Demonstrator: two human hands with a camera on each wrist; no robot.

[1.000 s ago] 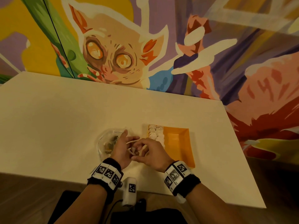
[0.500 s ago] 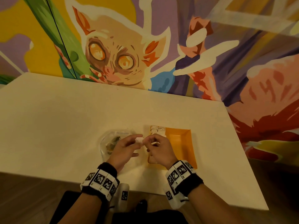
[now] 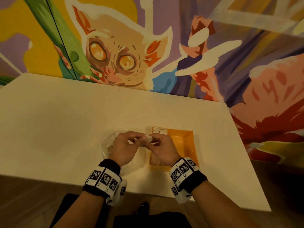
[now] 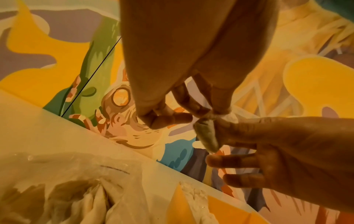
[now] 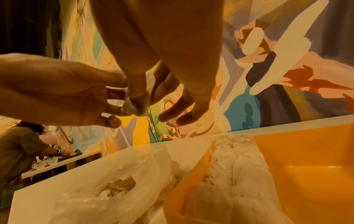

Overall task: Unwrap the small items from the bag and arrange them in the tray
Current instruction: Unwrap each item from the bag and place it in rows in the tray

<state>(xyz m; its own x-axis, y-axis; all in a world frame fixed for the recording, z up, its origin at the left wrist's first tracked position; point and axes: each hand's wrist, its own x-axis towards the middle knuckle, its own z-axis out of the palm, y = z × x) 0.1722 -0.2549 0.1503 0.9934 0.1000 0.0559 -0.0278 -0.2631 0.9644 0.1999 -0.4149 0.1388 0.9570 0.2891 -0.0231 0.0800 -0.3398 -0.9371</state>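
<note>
Both hands are raised above the table between the bag and the tray, holding one small white wrapped item (image 3: pixel 148 138). My left hand (image 3: pixel 139 139) pinches one end of its wrapper, and my right hand (image 3: pixel 156 140) pinches the other side. In the left wrist view the pale item (image 4: pixel 206 134) hangs between my left hand's fingertips (image 4: pixel 218 112) and my right hand (image 4: pixel 287 148). The right wrist view shows the same item (image 5: pixel 134 107) under my right hand (image 5: pixel 140 97), with my left hand (image 5: pixel 63 92) beside it. A crumpled clear bag (image 3: pixel 106 145) lies to the left. The orange tray (image 3: pixel 185 145) holds a column of white items (image 3: pixel 158 130).
The white table (image 3: pixel 65 129) stands against a painted mural wall (image 3: pixel 115 55); its near edge runs just under my wrists. In the right wrist view another person (image 5: pixel 19 151) works at a separate table (image 5: pixel 63 160) far to the left.
Both hands have lifted from beside the bag and moved away from me, to between bag and tray. They now hold the small item higher and pull at its wrapper.
</note>
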